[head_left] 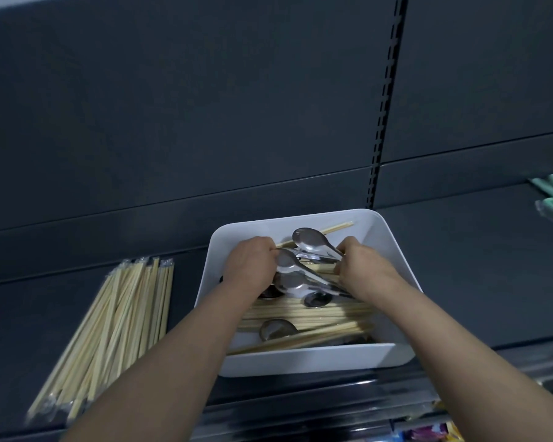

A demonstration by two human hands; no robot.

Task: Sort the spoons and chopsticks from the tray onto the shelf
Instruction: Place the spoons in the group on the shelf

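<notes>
Tray [300, 362]: white, set at the front edge of the shelf [476, 282]; spoons [310, 240] and chopsticks [300, 317] are mixed inside.
Left hand [249, 261]: curled, one chopstick end pinched.
Right hand [367, 266]: closed round spoon handles, apparently to gather them as one batch.
Sorted chopsticks [115, 320]: laid apart toward the shelf's left end.

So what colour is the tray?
White tray, plain, no pattern; the head view shows it.
</notes>
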